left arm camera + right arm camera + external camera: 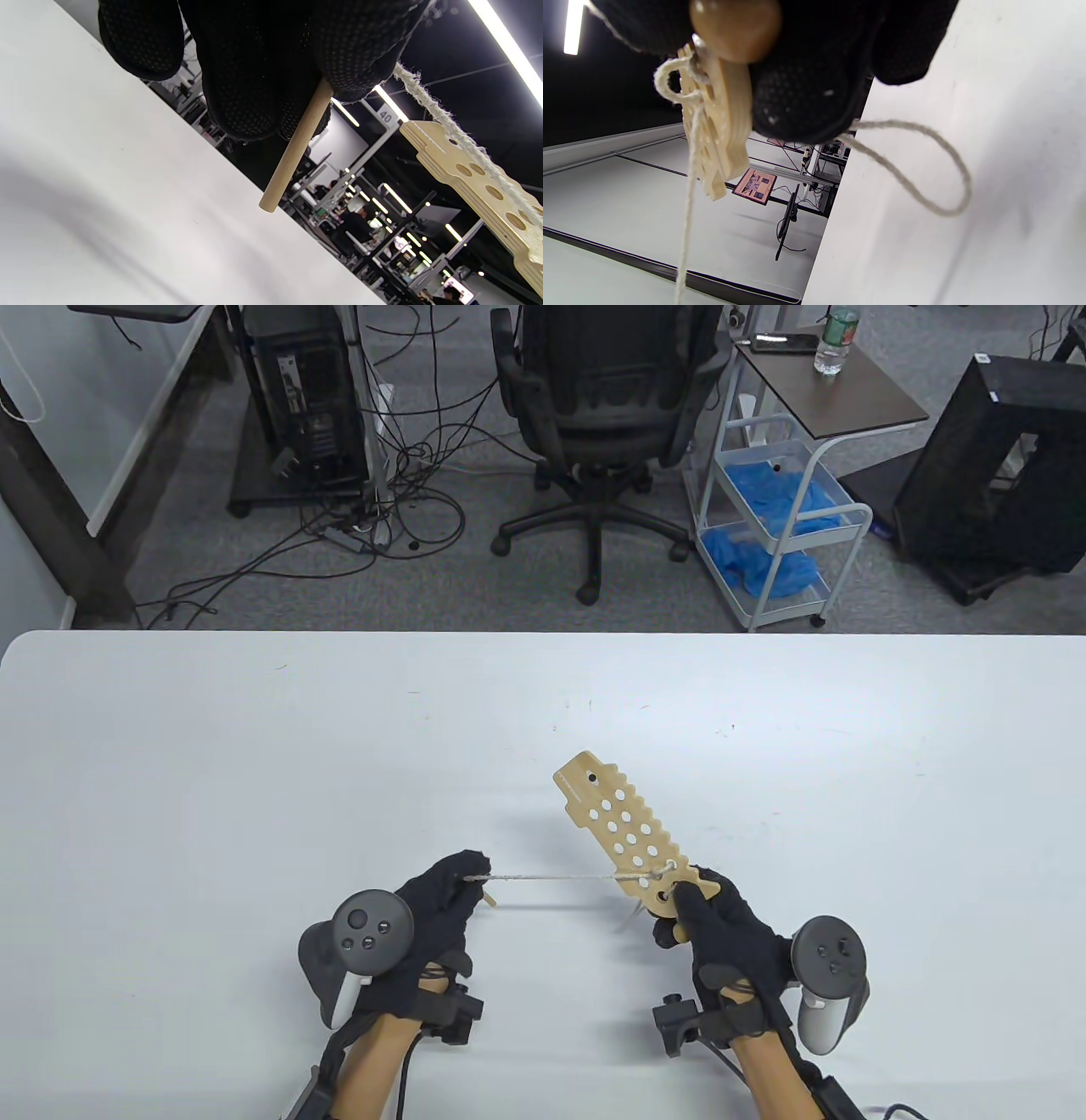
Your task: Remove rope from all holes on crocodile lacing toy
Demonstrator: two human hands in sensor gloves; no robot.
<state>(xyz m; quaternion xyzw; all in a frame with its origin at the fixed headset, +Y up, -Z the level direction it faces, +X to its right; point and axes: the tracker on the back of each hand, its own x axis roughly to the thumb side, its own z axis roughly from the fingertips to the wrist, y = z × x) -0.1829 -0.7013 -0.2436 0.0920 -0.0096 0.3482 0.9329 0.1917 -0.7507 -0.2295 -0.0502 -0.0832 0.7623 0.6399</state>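
A flat wooden crocodile lacing toy (pixel 622 825) with many round holes is held above the white table (pixel 254 780). My right hand (pixel 721 929) grips its near end. A pale rope (pixel 560 879) runs taut from a hole near that end to my left hand (pixel 441 899). My left hand pinches the rope's wooden needle (pixel 297 146), which sticks out below the fingers. In the left wrist view the toy (pixel 475 182) and rope (pixel 449 131) are at the right. In the right wrist view the toy (pixel 721 123) is seen edge on, with a small rope loop (pixel 666 82) at a hole and a slack rope tail (pixel 916 178) curling under my hand.
Beyond the table's far edge stand an office chair (pixel 607 415), a white cart (pixel 776 509) with blue gloves, a computer tower (pixel 305 398) and floor cables.
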